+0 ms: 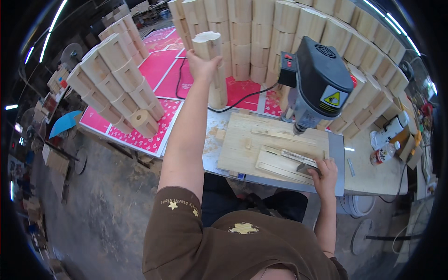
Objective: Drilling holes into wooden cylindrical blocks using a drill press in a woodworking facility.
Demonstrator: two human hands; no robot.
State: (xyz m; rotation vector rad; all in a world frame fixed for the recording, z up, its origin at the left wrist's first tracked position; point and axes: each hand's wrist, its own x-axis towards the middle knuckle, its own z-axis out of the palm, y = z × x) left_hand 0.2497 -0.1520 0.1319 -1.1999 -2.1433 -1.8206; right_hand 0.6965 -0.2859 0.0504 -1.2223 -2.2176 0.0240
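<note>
My left hand [204,66] reaches far forward, its fingers and thumb closed round a pale wooden cylinder block [206,37]. This block tops a short column of similar blocks [217,91]; whether it is resting there or just lifted, I cannot tell. My right hand [325,175] is closed on a small flat grey piece [308,169], whose kind is not clear. It lies at the right end of a wooden jig [280,163], beside a narrow slotted strip [295,155]. The jig sits on a plywood board [238,144]. Over the board stands a dark bench drill press [322,77], its chuck [297,129] pointing down.
Tall stacked wooden blocks [261,42] wall the back and right. Another stack [112,79] stands left on pink printed sheets [158,74]. A black cable [242,99] crosses the bench. At right are a plastic bottle [385,153] and a cardboard box [410,144]. A white bucket [357,205] stands below.
</note>
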